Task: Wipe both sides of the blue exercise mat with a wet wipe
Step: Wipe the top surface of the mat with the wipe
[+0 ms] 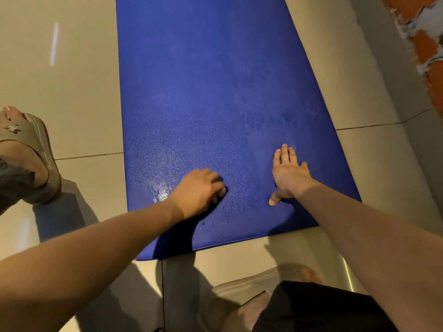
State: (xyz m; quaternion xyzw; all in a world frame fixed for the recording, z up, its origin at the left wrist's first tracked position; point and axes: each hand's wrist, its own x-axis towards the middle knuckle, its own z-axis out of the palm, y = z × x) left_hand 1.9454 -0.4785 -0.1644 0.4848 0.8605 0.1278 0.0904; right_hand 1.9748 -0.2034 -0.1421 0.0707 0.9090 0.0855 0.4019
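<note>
One side in hand: your left hand (196, 191) curls its grip round what looks like a wet wipe (223, 190), blue exercise mat (203, 80) beneath; right hand (290, 176), flat beside, steadies it. Next: stroke beyond the grip.

The blue textured exercise mat (203, 92) lies unrolled and flat on the pale tiled floor (72, 92). Its long sides run away from the viewer, and one short edge is nearest. Wet patches shine on its near left part, and fainter smeared streaks mark the near right. The white wet wipe (223, 191) is bunched under the curled fingers of the left hand (197, 191), pressed onto the mat near that short edge. Only a small bit of it shows.
</note>
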